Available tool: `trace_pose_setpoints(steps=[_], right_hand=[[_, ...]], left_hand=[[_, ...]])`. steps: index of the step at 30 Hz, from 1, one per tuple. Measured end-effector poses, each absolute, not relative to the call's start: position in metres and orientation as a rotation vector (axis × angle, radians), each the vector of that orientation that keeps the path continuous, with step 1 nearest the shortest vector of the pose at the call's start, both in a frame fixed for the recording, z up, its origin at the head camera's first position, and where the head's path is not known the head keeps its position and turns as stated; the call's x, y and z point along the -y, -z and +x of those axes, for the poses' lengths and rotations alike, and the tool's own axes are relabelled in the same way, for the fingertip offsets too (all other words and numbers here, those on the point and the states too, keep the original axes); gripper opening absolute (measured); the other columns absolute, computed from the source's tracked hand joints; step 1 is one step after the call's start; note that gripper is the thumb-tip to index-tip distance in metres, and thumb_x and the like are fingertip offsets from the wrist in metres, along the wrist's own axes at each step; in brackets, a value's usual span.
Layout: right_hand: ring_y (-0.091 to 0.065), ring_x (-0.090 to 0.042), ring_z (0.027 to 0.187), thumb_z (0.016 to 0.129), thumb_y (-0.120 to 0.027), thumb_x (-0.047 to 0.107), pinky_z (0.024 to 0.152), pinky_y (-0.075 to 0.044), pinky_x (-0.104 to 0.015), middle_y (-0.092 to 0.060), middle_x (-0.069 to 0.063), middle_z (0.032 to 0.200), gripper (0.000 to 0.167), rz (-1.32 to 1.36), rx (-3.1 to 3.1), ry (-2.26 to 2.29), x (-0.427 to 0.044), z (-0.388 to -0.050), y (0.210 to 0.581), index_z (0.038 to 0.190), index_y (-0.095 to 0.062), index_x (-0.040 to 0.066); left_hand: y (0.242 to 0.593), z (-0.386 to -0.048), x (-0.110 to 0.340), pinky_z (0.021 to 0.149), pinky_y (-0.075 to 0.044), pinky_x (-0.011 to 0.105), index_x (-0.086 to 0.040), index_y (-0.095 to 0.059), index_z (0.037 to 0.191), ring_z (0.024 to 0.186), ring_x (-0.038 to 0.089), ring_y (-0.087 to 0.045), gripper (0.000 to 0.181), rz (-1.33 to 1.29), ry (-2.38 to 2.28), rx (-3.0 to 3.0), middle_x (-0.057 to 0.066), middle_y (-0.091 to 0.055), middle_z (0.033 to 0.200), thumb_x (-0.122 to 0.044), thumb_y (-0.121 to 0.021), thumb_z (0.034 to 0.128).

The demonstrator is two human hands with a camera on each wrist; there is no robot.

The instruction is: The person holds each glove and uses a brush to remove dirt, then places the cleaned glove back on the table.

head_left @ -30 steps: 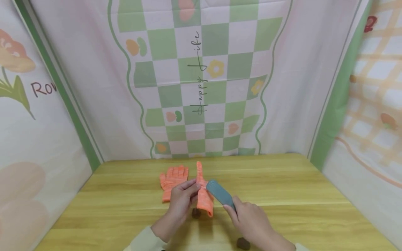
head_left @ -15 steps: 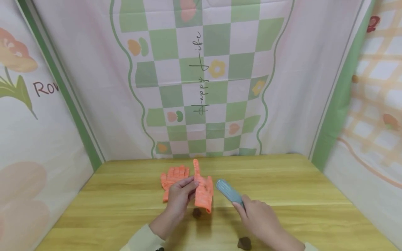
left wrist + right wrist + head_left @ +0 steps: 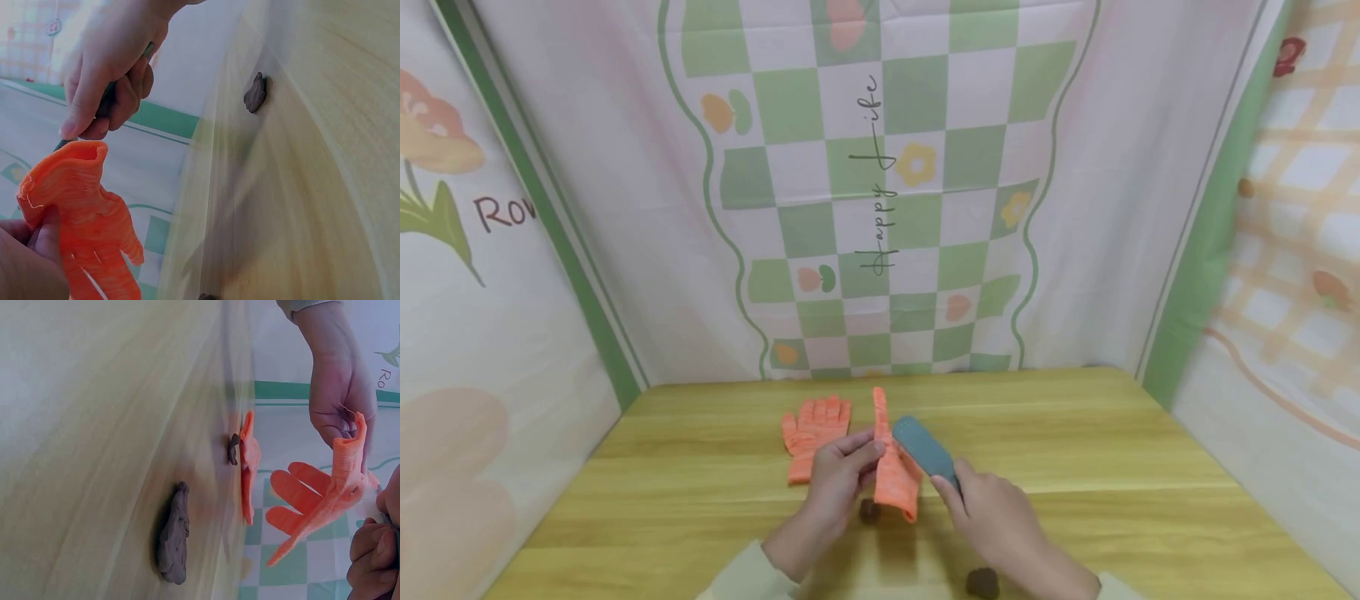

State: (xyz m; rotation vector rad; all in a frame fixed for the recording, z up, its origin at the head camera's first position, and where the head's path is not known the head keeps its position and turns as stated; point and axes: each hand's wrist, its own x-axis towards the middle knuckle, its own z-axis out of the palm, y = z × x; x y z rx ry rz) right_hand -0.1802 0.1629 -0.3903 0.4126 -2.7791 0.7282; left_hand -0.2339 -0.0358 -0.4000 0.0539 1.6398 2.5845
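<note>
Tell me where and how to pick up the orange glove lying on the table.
Pinch the lying glove by its cuff, likely best from the person's side: it lies flat on the table, finger ends pointing away, so the cuff edge faces them. Favour the cuff's left part, since in the head view the left hand overlaps its right.

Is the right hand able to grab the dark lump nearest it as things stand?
Probably not yet: the right hand grips the blue-grey tool, though nothing visible covers the dark lump on the table.
</note>
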Motion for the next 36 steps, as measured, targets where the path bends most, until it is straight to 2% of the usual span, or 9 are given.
trace_pose_setpoints(steps=[12, 19, 24, 31, 36], right_hand=[[-0.030, -0.005, 0.043, 0.101, -0.053, 0.035, 0.039, -0.027, -0.020, -0.036, 0.007, 0.054, 0.030, 0.412, 2.788, -0.671, -0.161, -0.177, 0.398, 0.079, -0.046, 0.015], [-0.032, -0.006, 0.044, 0.100, -0.054, 0.035, 0.039, -0.028, -0.021, -0.037, 0.007, 0.055, 0.030, 0.390, 2.796, -0.640, -0.164, -0.176, 0.400, 0.078, -0.047, 0.016], [-0.034, -0.007, 0.044, 0.100, -0.054, 0.036, 0.039, -0.031, -0.022, -0.038, 0.007, 0.055, 0.030, 0.384, 2.820, -0.589, -0.171, -0.176, 0.402, 0.081, -0.052, 0.013], [-0.035, -0.008, 0.043, 0.097, -0.060, 0.030, 0.037, -0.031, -0.021, -0.038, 0.006, 0.054, 0.027, 0.316, 2.856, -0.457, -0.186, -0.180, 0.399, 0.079, -0.052, 0.011], [-0.040, -0.011, 0.046, 0.100, -0.053, 0.037, 0.040, -0.036, -0.026, -0.044, 0.003, 0.058, 0.033, 0.285, 2.858, -0.557, -0.180, -0.178, 0.395, 0.091, -0.058, 0.005]], left_hand=[[0.405, -0.236, 0.038, 0.065, -0.055, 0.019, 0.014, -0.060, 0.120, 0.074, 0.009, -0.067, 0.033, 0.011, -2.599, -1.654, 0.007, -0.071, 0.089, 0.000, -0.065, 0.0904], [0.405, -0.236, 0.038, 0.068, -0.056, 0.019, 0.014, -0.056, 0.123, 0.076, 0.010, -0.067, 0.037, 0.000, -2.595, -1.649, 0.008, -0.071, 0.092, 0.000, -0.065, 0.0903], [0.402, -0.238, 0.035, 0.066, -0.055, 0.019, 0.013, -0.059, 0.120, 0.074, 0.009, -0.067, 0.033, -0.005, -2.635, -1.625, 0.008, -0.071, 0.090, 0.001, -0.065, 0.0899], [0.399, -0.242, 0.033, 0.067, -0.056, 0.020, 0.014, -0.062, 0.116, 0.074, 0.009, -0.067, 0.031, 0.047, -2.680, -1.616, 0.005, -0.071, 0.086, 0.001, -0.067, 0.0886], [0.406, -0.240, 0.038, 0.069, -0.057, 0.022, 0.014, -0.060, 0.119, 0.077, 0.011, -0.067, 0.033, 0.034, -2.634, -1.633, 0.007, -0.071, 0.090, 0.001, -0.066, 0.0893]])
